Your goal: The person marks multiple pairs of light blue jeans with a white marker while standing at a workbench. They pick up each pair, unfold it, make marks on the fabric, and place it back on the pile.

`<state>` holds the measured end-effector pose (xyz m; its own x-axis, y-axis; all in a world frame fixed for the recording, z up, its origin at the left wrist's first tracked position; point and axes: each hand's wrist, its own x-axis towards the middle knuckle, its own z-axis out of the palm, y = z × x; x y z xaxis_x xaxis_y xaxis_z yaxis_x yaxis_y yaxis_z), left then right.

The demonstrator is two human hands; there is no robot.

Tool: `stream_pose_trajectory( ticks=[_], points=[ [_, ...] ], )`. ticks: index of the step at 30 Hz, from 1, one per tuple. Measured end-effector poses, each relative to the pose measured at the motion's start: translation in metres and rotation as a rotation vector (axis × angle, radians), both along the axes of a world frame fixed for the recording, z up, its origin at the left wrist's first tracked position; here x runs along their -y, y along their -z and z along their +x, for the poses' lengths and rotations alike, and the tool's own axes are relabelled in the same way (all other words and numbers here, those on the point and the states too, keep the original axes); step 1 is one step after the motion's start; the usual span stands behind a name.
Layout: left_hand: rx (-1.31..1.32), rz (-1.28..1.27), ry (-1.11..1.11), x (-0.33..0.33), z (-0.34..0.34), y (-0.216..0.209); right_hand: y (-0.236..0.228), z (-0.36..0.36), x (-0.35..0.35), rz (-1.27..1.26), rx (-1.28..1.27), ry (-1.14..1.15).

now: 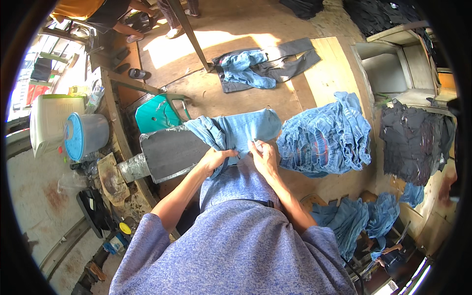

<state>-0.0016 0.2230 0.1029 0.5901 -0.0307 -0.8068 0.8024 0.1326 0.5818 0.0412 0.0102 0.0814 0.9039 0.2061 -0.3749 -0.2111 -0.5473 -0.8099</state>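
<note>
Light blue denim pants (248,125) are pulled over the end of a narrow dark padded board (172,153) in front of me. My left hand (216,160) is closed on the near edge of the denim, where the cloth is bunched. With thumb and fingers pinched together, my right hand (264,156) holds the lower edge of the same pants, a little to the right. Just beyond my right hand is a tall stack of folded blue denim garments (324,140) with gathered waistbands.
A green plastic stool (158,114) stands behind the board. Dark pants with blue denim on top (268,66) lie on the wooden floor. A lidded tub (87,135) sits at left, a dark garment stack (413,140) at right. Another person (110,17) is at upper left.
</note>
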Motion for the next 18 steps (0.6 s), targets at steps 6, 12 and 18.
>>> stream_pose_trajectory(
  ticks=[6, 12, 18],
  points=[
    [0.075, -0.138, -0.009, -0.012, -0.008, 0.007, -0.002, 0.001, 0.002, -0.002, 0.027, -0.019],
    [-0.038, -0.179, -0.050, -0.012, -0.001, 0.003, 0.002, -0.001, -0.002, 0.002, 0.064, 0.015],
    [0.025, -0.015, 0.007, -0.002, 0.005, -0.008, 0.002, 0.000, 0.002, -0.035, 0.045, -0.021]
  ],
)
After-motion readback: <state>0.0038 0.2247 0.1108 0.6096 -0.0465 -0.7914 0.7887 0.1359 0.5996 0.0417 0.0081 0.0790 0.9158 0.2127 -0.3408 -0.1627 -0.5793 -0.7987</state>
